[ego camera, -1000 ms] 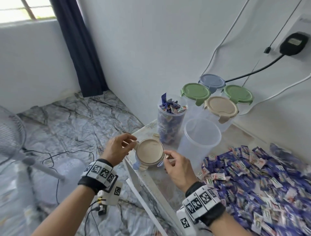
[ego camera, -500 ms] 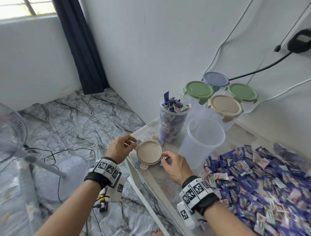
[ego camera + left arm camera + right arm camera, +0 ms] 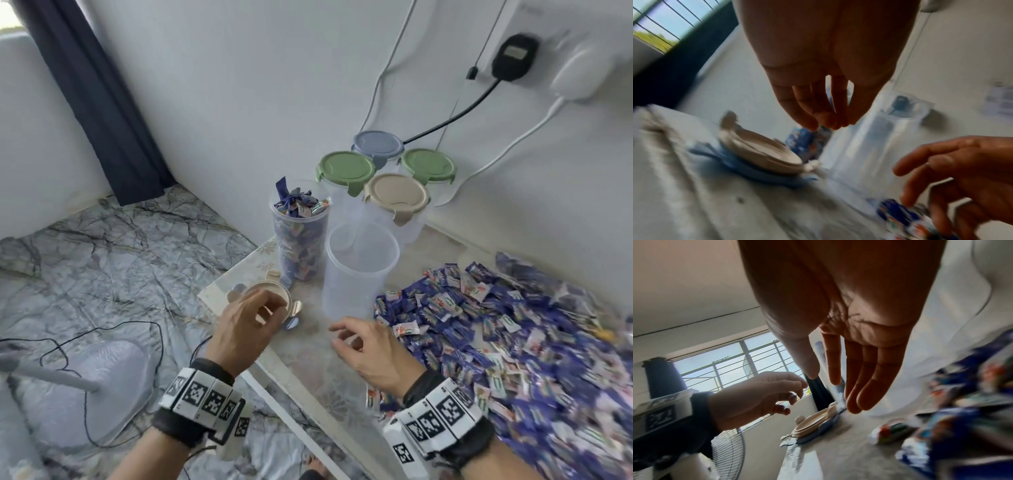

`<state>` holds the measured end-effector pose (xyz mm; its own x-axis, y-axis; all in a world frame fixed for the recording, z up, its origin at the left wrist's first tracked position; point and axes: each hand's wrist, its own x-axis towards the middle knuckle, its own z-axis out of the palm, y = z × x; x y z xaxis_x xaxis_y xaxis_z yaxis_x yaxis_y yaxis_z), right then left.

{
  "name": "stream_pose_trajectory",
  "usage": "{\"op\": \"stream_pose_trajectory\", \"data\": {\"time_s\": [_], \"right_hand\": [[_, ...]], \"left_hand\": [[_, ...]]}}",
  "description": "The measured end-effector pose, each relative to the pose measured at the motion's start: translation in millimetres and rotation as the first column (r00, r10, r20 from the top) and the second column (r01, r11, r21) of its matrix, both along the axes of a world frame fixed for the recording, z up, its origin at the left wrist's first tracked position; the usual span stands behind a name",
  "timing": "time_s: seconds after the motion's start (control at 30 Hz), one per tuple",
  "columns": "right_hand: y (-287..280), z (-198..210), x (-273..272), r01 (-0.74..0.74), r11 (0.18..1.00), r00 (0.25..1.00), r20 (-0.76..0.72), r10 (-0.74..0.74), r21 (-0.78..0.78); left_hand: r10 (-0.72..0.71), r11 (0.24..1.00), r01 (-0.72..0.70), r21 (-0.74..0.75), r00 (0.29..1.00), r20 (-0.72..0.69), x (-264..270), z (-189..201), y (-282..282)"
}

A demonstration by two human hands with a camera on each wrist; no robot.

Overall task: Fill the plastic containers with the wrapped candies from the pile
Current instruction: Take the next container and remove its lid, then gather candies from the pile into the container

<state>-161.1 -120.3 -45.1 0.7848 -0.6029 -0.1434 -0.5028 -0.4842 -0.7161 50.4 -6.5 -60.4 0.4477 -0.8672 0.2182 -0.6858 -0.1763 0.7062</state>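
Head view: left hand [image 3: 245, 329] hovers loosely curled over beige lid [image 3: 274, 291] at the table [image 3: 308, 359] corner; right hand [image 3: 373, 349] relaxed, empty, just beside candy pile [image 3: 513, 342]; empty container [image 3: 359, 270] near full container [image 3: 301, 236].
Left wrist: fingers [image 3: 807, 113] hang above the lid, apart (blurred).
Right wrist: fingers [image 3: 865, 378] straight, holding nothing.

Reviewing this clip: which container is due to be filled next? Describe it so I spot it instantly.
Start at the candy pile on the table. At its left edge stand two lidless tubs; take the clear empty container. Its neighbour, the full container, is packed with candies, and those behind wear lids.
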Motion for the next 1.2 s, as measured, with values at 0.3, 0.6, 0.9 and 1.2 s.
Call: {"op": "stream_pose_trajectory", "data": {"time_s": [0.3,0.6,0.9,1.2], "right_hand": [[-13.7,8.4,-145.3,0.37,0.929,0.929,-0.016,-0.37,-0.002],[-9.1,16.7,-276.7,0.629,0.755,0.755,-0.085,-0.65,-0.188],[-15.1,4.0,-367.1,0.648,0.712,0.55,-0.481,-0.683,-0.27],[-48.5,2.4,-454.9,0.806,0.507,0.26,-0.585,-0.768,-0.306]], "left_hand": [[-0.469,0.879,0.473,0.054,0.88,-0.074,-117.3,-1.4,-50.4],[-0.709,0.694,0.693,0.192,0.705,0.019,-209.2,7.2,-114.3],[-0.801,0.539,0.62,0.571,0.586,0.119,-272.4,8.8,-163.5],[-0.632,0.664,0.361,0.655,0.739,0.235,-262.1,-11.0,-221.8]]}}
